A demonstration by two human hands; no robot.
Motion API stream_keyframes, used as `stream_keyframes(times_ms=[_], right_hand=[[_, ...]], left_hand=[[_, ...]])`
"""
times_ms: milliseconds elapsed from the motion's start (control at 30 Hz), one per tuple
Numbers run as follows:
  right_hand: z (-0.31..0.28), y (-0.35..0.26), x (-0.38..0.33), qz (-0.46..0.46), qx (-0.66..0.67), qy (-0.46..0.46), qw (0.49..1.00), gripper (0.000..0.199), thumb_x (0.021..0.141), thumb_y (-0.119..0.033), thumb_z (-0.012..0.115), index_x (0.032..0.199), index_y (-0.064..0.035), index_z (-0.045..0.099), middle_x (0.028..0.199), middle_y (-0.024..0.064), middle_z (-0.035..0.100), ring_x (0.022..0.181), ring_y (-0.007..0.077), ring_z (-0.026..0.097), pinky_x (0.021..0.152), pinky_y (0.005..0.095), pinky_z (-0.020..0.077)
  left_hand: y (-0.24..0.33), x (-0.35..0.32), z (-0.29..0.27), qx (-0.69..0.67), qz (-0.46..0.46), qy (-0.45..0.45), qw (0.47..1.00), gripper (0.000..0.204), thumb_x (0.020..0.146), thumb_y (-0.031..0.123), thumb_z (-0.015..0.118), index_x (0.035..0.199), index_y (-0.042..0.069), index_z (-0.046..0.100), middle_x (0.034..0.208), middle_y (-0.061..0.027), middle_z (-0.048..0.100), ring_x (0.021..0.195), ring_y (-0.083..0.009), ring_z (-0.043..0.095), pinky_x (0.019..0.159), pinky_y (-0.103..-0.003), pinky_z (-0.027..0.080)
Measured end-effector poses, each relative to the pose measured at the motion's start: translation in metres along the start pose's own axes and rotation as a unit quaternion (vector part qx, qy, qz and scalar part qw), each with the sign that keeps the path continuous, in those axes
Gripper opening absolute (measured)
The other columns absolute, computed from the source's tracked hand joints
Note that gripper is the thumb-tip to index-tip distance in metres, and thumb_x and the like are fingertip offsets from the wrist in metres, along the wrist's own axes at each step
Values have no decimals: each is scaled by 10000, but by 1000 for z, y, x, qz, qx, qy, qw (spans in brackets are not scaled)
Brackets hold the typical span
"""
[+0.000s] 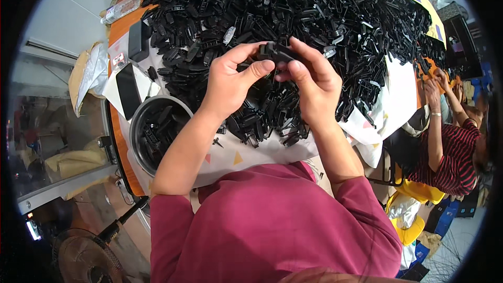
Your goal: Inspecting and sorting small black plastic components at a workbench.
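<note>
As far as can be made out past the curled fingers, holding one small black part point(280, 52) in both hands, above the near side of a heap point(251, 10) of similar parts. Grasping its left end between thumb and fingers of the left hand point(230, 78); gripping its right end likewise with the right hand point(317, 81). Cannot tell the exact shape, nor one piece from two, with black against black and fingertips covering both ends. Can follow the heap beyond both hands only to the upper edge, cut off there. Nearer the body and left of the left hand, can see a metal bowl point(133, 139) of black parts, partly hidden behind the forearm. Farther left, can see a dark phone-like slab point(127, 91). Well right of the right hand, can see a co-worker point(450, 152) in stripes, but cannot make out anything held.
</note>
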State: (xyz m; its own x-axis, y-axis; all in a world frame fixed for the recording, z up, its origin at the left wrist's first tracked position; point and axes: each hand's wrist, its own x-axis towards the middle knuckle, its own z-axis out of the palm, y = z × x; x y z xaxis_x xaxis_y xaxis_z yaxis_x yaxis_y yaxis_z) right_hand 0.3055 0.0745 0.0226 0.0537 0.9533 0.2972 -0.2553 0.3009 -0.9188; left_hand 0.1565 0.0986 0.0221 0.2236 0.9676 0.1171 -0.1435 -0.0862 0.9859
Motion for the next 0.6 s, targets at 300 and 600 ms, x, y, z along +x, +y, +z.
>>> stream_keyframes(times_ms=[300, 600], right_hand=[[-23, -25, 7, -274, -502, -143, 808, 426, 653, 101, 595, 1052, -48, 599, 852, 116, 566, 717, 228, 567, 589, 293, 469], [-17, 3, -13, -326, -478, -68, 813, 423, 666, 53, 663, 1067, -56, 586, 869, 110, 560, 694, 212, 560, 549, 269, 465]], left_hand=[[9, -12, -5, 174, 122, 20, 977, 300, 695, 112, 721, 958, 3, 627, 851, -73, 628, 756, -137, 586, 682, -240, 466], [-7, -31, 23, -93, -57, 48, 993, 359, 819, 199, 621, 1134, 37, 560, 765, 48, 536, 582, -24, 400, 516, -161, 357]])
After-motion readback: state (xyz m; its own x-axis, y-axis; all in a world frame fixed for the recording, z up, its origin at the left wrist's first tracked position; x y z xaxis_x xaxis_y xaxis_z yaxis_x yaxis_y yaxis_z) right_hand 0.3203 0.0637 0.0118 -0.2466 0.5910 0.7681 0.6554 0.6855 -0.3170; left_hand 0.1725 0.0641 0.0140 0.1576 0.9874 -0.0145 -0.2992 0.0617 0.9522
